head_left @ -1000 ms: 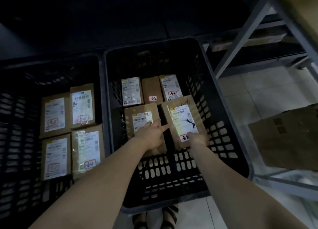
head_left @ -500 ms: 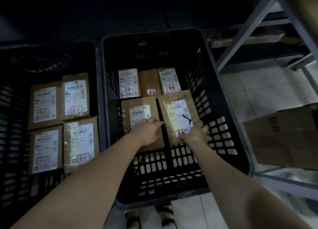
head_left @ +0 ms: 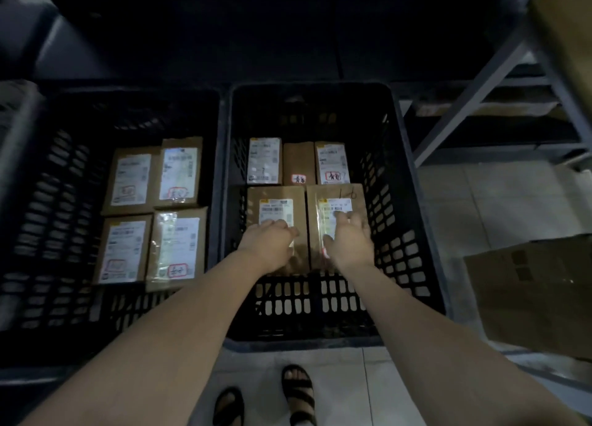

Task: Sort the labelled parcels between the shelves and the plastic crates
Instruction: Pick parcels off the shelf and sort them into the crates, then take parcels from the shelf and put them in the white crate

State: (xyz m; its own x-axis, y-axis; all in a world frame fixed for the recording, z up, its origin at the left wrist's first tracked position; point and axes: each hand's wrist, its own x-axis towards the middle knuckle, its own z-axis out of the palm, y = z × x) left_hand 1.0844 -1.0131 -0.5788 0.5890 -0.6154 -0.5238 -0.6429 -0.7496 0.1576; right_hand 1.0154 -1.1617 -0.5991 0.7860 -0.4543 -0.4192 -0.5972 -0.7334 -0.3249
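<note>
Two black plastic crates stand side by side on the floor. The right crate [head_left: 413, 201] holds several brown labelled parcels. My left hand [head_left: 270, 243] rests palm down on the front left parcel [head_left: 275, 198], fingers over its white label. Beside it, my right hand [head_left: 349, 241] lies flat on the front right parcel [head_left: 336, 195], fingers spread over that label. Three more parcels [head_left: 298, 163] stand in a row behind these. The left crate [head_left: 57, 201] holds several labelled parcels [head_left: 153, 214] lying flat.
A grey metal shelf frame [head_left: 480, 86] rises at the right with boxes on its low shelf. A large cardboard box [head_left: 531, 291] sits on the tiled floor at the right. My sandalled feet [head_left: 266, 397] stand just in front of the right crate.
The front right parcel, tilted before, now lies square beside the front left one. My right hand has slid up from its near end onto its label. The left hand stays on its parcel.
</note>
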